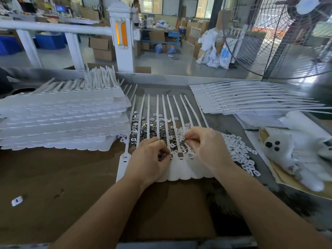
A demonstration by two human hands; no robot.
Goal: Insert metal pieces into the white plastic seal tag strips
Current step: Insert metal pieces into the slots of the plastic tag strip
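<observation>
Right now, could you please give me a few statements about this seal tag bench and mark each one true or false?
1. Both hands work over the row of seal tag strips lying in front of the person. True.
2. The loose metal pieces sit in a blue bin. False: they lie scattered on the table, under and between the strips.
3. A tall stack of seal tag sheets lies to the left of the row. True.
4. The left hand rests flat and idle. False: its fingertips pinch something small at the strip heads.
5. The right hand holds the fan. False: it works over the strips.
</observation>
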